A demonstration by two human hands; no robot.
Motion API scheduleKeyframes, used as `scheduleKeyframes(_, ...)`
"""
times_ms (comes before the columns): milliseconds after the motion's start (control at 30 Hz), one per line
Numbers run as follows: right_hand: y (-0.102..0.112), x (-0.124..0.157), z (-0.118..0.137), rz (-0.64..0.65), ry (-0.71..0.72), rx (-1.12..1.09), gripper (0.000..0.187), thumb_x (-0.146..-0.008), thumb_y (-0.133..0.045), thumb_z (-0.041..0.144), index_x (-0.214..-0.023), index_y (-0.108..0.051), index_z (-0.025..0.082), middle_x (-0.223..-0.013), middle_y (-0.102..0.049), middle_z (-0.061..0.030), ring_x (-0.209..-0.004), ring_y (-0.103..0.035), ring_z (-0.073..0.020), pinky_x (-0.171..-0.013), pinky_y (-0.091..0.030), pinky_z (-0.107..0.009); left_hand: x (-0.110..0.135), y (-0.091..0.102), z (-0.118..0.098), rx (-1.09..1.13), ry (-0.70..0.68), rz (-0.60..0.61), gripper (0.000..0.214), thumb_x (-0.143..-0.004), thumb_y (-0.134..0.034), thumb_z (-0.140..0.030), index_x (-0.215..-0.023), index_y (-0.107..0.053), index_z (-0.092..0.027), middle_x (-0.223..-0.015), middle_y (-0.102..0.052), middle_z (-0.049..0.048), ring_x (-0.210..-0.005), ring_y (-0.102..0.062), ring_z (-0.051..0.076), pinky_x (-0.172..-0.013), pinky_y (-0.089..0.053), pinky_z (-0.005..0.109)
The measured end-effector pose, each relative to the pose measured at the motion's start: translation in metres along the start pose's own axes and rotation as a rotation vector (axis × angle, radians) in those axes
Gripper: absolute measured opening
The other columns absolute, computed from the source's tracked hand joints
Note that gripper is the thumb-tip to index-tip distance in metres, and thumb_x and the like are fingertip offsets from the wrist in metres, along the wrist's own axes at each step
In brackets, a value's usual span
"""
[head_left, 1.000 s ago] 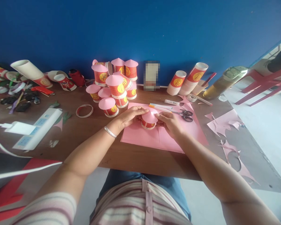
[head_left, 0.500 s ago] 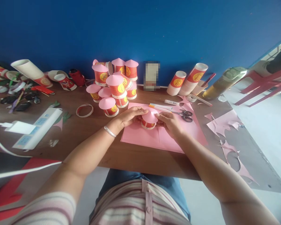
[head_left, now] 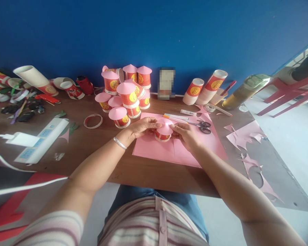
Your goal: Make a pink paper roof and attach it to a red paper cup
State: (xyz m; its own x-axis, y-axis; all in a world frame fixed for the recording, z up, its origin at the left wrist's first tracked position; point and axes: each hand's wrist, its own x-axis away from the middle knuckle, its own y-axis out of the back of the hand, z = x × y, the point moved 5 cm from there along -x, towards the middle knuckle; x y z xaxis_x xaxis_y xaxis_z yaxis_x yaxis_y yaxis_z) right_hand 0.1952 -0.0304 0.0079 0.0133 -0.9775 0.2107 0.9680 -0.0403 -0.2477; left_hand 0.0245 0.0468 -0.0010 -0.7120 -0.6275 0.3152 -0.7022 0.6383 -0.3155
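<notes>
L fingers (head_left: 156, 125) & R fingers (head_left: 176, 128) hold rnd red cup (head_left: 162, 137) w/ smooth pink paper cone (head_left: 165, 127) on top.

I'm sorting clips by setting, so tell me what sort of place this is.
Probably an indoor craft worktable: it holds scissors, pink paper offcuts and several cone-topped red cups.

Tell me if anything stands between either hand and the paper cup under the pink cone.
Nothing visible does: the left hand and right hand both touch the pink paper cone atop the red paper cup. The scissors lie beyond the right hand.
</notes>
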Motion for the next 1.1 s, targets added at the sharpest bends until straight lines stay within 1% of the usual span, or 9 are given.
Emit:
scheduleKeyframes(100, 0.002, 0.0, -0.002, -0.007, -0.003, 0.012, 0.055, -0.056, -0.094, 0.063, -0.063, -0.064, 0.018, -0.061, -0.058, 0.0013, -0.059, -0.055, -0.012, -0.06, -0.055, -0.028, 0.001, 0.004, -0.002, -0.042, -0.005, -0.028, 0.052, -0.055, -0.099, -0.044, -0.072, -0.059, -0.015, -0.067, -0.055, -0.0035, -0.061, -0.05, 0.007, -0.06, -0.038, 0.023)
scheduleKeyframes(200, 0.006, 0.0, -0.002, -0.007, 0.043, 0.073, 0.057, -0.065, -0.086, 0.07, -0.063, -0.063, 0.018, -0.063, -0.06, -0.0002, -0.059, -0.056, -0.0127, -0.059, -0.054, -0.028, 0.005, 0.01, -0.01, -0.137, -0.064, -0.096, 0.052, -0.06, -0.096, -0.047, -0.083, -0.062, -0.015, -0.078, -0.058, -0.0017, -0.068, -0.053, 0.008, -0.065, -0.041, 0.024)
scheduleKeyframes(267, 0.014, -0.001, 0.002, -0.089, 0.128, 0.164, 0.057, -0.072, -0.079, 0.074, -0.065, -0.064, 0.019, -0.062, -0.059, -0.0001, -0.058, -0.056, -0.0132, -0.058, -0.054, -0.029, 0.009, 0.012, -0.02, -0.22, -0.144, -0.152, 0.053, -0.063, -0.093, -0.049, -0.092, -0.065, -0.016, -0.09, -0.061, 0.0009, -0.075, -0.055, 0.01, -0.069, -0.043, 0.025)
scheduleKeyframes(333, 0.022, 0.002, 0.009, -0.231, 0.265, 0.283, 0.054, -0.077, -0.076, 0.073, -0.076, -0.071, 0.02, -0.069, -0.062, -0.001, -0.062, -0.059, -0.0148, -0.062, -0.056, -0.031, 0.015, 0.011, -0.031, -0.315, -0.253, -0.201, 0.057, -0.067, -0.091, -0.052, -0.107, -0.068, -0.018, -0.108, -0.063, 0.0052, -0.089, -0.059, 0.015, -0.077, -0.047, 0.028)
scheduleKeyframes(433, 0.022, 0.01, 0.025, -0.334, 0.532, 0.486, 0.047, -0.084, -0.073, 0.066, -0.106, -0.077, 0.025, -0.102, -0.07, -0.0066, -0.089, -0.068, -0.0212, -0.079, -0.06, -0.039, 0.025, 0.0, -0.045, -0.531, -0.427, -0.205, 0.066, -0.074, -0.085, -0.054, -0.13, -0.067, -0.024, -0.134, -0.057, 0.01, -0.121, -0.056, 0.025, -0.098, -0.049, 0.038)
scheduleKeyframes(500, 0.013, 0.015, 0.031, -0.3, 0.676, 0.632, 0.044, -0.089, -0.07, 0.062, -0.118, -0.076, 0.029, -0.12, -0.068, -0.0082, -0.109, -0.066, -0.0256, -0.095, -0.057, -0.045, 0.03, -0.011, -0.049, -0.718, -0.509, -0.161, 0.062, -0.081, -0.08, -0.057, -0.134, -0.067, -0.026, -0.138, -0.054, 0.0102, -0.132, -0.051, 0.028, -0.111, -0.044, 0.043)
scheduleKeyframes(567, 0.004, 0.019, 0.031, -0.245, 0.74, 0.755, 0.04, -0.093, -0.067, 0.058, -0.123, -0.075, 0.032, -0.126, -0.067, -0.0084, -0.12, -0.062, -0.0284, -0.105, -0.052, -0.05, 0.032, -0.019, -0.05, -0.87, -0.567, -0.119, 0.059, -0.085, -0.075, -0.059, -0.134, -0.068, -0.028, -0.135, -0.055, 0.0095, -0.136, -0.05, 0.029, -0.118, -0.039, 0.047)
scheduleKeyframes(767, -0.006, 0.018, 0.024, -0.147, 0.709, 0.867, 0.035, -0.097, -0.064, 0.052, -0.128, -0.073, 0.037, -0.132, -0.067, -0.0067, -0.124, -0.06, -0.0306, -0.109, -0.048, -0.053, 0.033, -0.022, -0.047, -1.07, -0.677, -0.104, 0.054, -0.087, -0.074, -0.057, -0.132, -0.07, -0.028, -0.131, -0.06, 0.009, -0.13, -0.054, 0.028, -0.119, -0.04, 0.05)
scheduleKeyframes(1100, -0.008, 0.018, 0.024, -0.14, 0.711, 0.886, 0.031, -0.097, -0.065, 0.049, -0.124, -0.075, 0.037, -0.128, -0.069, -0.0054, -0.12, -0.06, -0.0297, -0.104, -0.05, -0.05, 0.031, -0.022, -0.045, -1.101, -0.684, -0.117, 0.05, -0.085, -0.075, -0.057, -0.126, -0.073, -0.028, -0.13, -0.064, 0.0084, -0.127, -0.056, 0.028, -0.115, -0.043, 0.05)
